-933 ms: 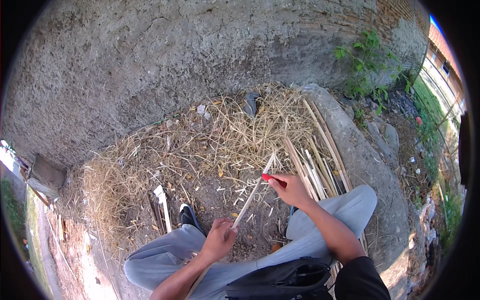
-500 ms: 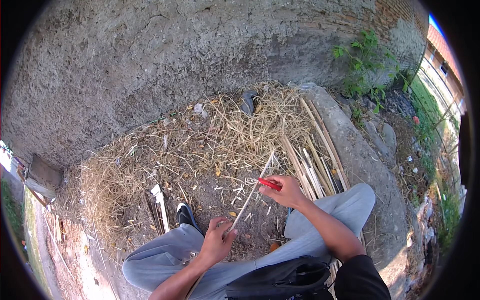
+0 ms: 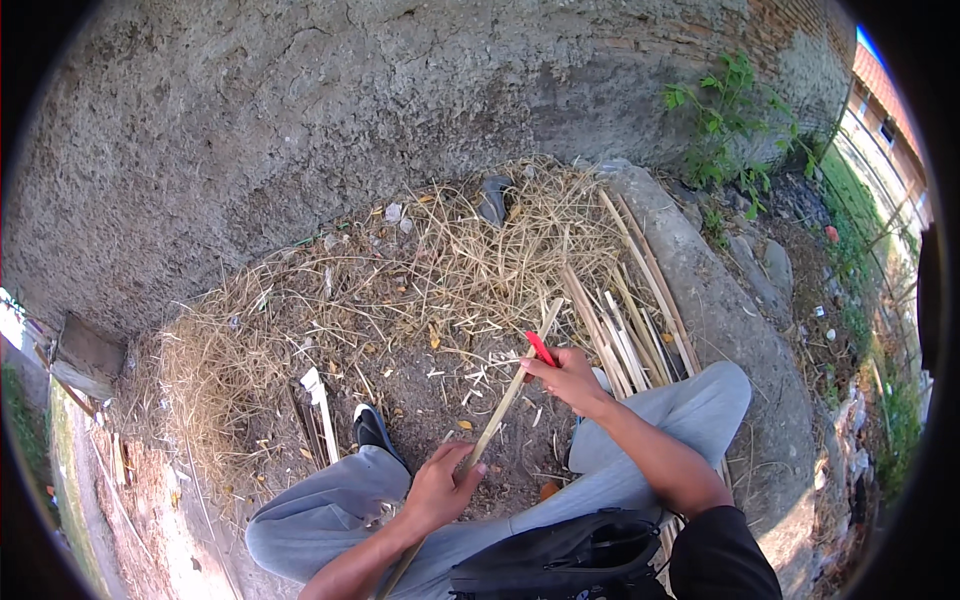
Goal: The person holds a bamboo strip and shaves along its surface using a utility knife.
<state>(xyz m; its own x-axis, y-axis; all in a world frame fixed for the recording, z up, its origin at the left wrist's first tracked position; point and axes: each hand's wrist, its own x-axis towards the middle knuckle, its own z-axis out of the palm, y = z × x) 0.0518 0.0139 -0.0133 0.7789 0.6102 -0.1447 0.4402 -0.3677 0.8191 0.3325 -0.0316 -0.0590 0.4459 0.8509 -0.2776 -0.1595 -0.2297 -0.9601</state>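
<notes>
A long, thin bamboo strip point(image 3: 495, 422) slants from my lap up over the bare soil between my legs. My left hand point(image 3: 438, 488) is closed round its lower part, and the tail runs on under the wrist. Higher up, my right hand point(image 3: 568, 382) grips a slim red tool point(image 3: 541, 348) that looks like a small cutter. The thumb and fingers of that hand also meet the strip near its upper end. Whether the tool has a blade out cannot be made out. Pale shavings point(image 3: 480, 378) are scattered on the ground just past the strip.
Several split bamboo strips point(image 3: 622, 345) lie beside my right knee, along a concrete ledge point(image 3: 715, 300). Dry straw point(image 3: 500, 250) spreads toward a rough wall point(image 3: 330, 120). A white-headed, hatchet-like tool point(image 3: 318, 395) is near my left shoe point(image 3: 372, 432). A black bag point(image 3: 550, 565) sits on my lap.
The bamboo strip has turned, showing a wider, yellower face. My right hand has tilted the red tool more upright, and its fingers have come onto the strip.
</notes>
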